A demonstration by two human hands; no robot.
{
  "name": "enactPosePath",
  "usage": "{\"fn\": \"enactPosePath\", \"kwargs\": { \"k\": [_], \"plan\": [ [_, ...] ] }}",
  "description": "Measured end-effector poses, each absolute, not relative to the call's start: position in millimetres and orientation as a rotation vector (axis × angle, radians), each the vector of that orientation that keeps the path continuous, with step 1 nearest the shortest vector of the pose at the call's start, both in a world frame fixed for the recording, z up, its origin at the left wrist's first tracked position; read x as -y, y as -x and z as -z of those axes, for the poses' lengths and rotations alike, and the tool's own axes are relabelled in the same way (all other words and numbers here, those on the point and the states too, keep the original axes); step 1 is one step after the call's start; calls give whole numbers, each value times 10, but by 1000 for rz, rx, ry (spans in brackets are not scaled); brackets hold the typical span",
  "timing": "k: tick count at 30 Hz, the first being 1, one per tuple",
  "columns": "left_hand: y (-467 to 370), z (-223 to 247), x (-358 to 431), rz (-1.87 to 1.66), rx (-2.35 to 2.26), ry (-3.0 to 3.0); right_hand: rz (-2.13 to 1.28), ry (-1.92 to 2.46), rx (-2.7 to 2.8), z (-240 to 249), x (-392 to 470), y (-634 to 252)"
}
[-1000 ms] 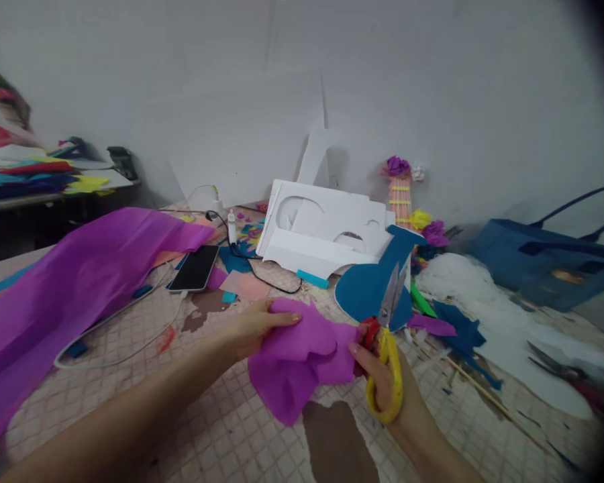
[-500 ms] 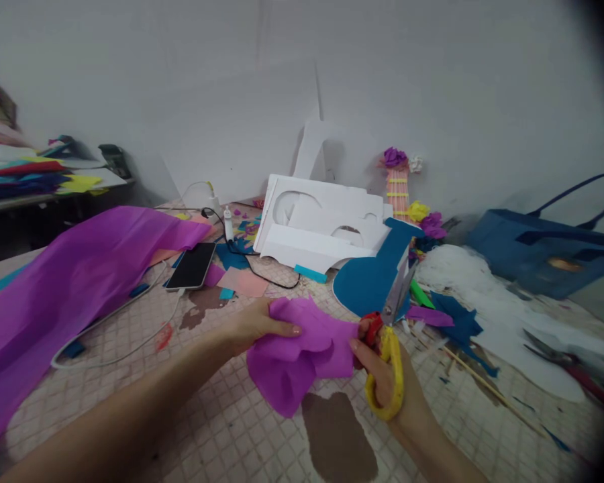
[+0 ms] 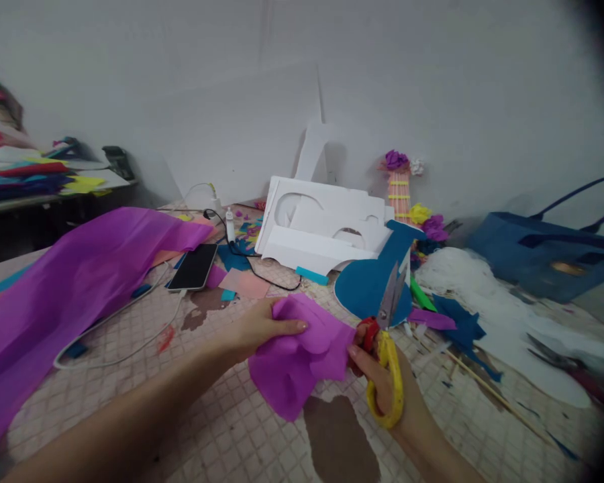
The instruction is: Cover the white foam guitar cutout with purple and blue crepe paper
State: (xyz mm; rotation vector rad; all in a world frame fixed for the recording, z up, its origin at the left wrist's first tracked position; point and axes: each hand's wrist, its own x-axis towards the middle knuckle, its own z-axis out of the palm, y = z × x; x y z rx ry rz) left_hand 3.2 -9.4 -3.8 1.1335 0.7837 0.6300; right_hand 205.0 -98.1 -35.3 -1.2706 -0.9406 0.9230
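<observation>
A piece of purple crepe paper [image 3: 302, 355], softly folded, hangs between my two hands above the table. My left hand [image 3: 266, 329] pinches its upper left part, thumb on top. With thumb and fingertips, my right hand [image 3: 382, 376] grips the right edge of the paper. The same hand also carries scissors [image 3: 390, 315] with yellow and red handles, their blades pointing up and away from the paper, nearly closed. Behind them lies a blue guitar-shaped cutout [image 3: 370, 288].
White cardboard cutouts [image 3: 327, 221] lean at the back. To the left are a phone [image 3: 194, 267] on a white cable and a long purple sheet [image 3: 80, 282]. On the right are pliers [image 3: 558, 359], a thin stick [image 3: 498, 399], white stuffing [image 3: 453, 275] and a blue bag [image 3: 523, 248].
The scissors in my right hand have tilted slightly, and their blades look closer together. Both hands keep hold of the purple paper, which has shifted a little.
</observation>
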Motion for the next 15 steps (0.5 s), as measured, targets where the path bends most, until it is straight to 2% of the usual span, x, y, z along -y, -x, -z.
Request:
{"fn": "enactPosePath", "kwargs": {
  "k": [8,13,15],
  "plan": [
    [4,-31,92,-614,-781,-1095,-916,1240,1055,159,1019,-2146],
    [42,-62,57,-656,-807,-1103,-1329,1151,984,279,1134,-2238],
    [55,-68,43,-663,-794,-1109,-1263,1229,938,401,1289,-2208]
  ]
}}
